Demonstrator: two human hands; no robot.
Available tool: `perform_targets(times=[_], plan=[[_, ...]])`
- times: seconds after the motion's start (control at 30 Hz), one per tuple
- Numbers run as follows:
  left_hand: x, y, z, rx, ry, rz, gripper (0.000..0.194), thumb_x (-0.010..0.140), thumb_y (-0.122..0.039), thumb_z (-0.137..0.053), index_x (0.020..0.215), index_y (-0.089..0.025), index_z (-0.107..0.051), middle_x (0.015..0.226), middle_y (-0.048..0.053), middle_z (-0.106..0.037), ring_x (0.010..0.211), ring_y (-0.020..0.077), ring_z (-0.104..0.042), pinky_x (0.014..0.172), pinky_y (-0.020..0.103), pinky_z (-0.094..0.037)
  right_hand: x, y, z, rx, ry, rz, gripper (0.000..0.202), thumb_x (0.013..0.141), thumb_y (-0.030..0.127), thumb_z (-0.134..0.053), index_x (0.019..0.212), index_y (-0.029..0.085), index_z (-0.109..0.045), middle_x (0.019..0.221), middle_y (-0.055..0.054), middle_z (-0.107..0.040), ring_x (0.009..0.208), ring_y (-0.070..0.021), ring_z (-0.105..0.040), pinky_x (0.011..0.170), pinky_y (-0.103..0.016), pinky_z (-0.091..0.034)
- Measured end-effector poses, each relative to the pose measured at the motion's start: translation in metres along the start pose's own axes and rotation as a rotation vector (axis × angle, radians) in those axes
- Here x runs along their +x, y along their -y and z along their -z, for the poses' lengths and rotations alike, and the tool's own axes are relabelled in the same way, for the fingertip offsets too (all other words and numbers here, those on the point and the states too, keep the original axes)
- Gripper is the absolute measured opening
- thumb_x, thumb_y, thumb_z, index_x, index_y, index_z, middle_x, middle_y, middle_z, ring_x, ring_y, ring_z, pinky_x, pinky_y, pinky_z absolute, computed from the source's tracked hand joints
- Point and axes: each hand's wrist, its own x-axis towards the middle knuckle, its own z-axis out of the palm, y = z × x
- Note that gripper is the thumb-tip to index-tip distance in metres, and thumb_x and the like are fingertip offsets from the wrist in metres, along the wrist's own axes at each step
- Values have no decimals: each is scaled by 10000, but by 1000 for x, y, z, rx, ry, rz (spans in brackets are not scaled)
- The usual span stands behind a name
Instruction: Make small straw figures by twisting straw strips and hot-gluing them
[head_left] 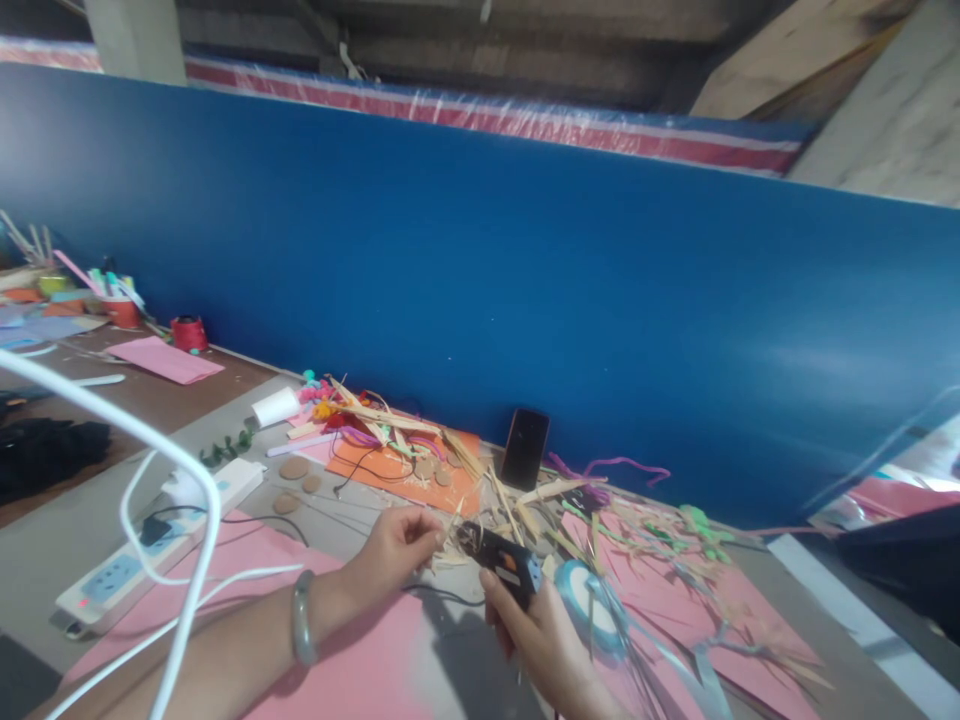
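My left hand (397, 548), with a bangle (303, 618) on its wrist, is closed in a pinch near the middle of the table. Whatever lies between its fingertips is too small to make out. Close to its right, my right hand (536, 635) is wrapped round a black handheld tool (504, 562) with an orange mark and a bluish end. The tool's front end points toward my left fingertips; a small gap seems to part them. Dry straw-coloured strips (510, 508) lie scattered just behind both hands.
A white power strip (161, 545) and a looping white cable (210, 500) occupy the left. A phone (525, 450) leans against the blue partition (480, 270). Pink paper (337, 670), orange paper (375, 470), craft scraps and a roll of pale blue tape (589, 605) surround my hands.
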Motion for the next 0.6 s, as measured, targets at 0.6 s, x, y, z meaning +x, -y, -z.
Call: perform_targets(times=[0.6], plan=[[1, -7, 4, 118, -64, -27, 208, 793, -337, -664, 703, -158, -610, 512, -43, -539, 455, 87, -489, 457, 188, -377, 24, -25, 34, -1028, -236, 17, 303, 826, 99, -484, 1126, 120, -517, 983, -149, -658, 932, -308, -655, 737, -373, -422]])
